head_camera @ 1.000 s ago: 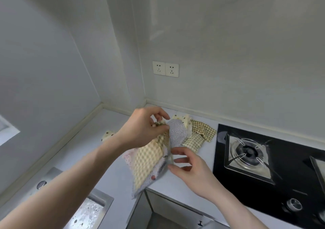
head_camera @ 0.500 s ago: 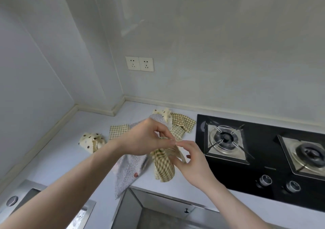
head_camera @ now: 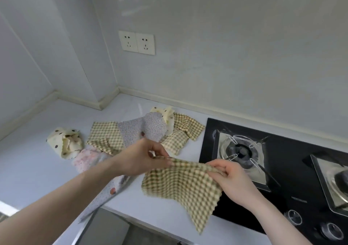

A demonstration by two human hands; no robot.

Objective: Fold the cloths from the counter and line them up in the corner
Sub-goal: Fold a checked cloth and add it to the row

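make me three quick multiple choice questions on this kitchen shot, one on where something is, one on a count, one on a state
1. Where is the polka-dot cloth?
A. in the sink
B. on the counter left of the pile
C. on the stove

2. How many wall sockets show?
A. two
B. four
C. one

3. What state is the checked cloth in?
A. folded in the corner
B. crumpled under the pile
C. held spread between both hands

Answers:
1 B, it sits alone on the counter.
2 A, two plates side by side.
3 C, the left hand and right hand each pinch an upper corner.
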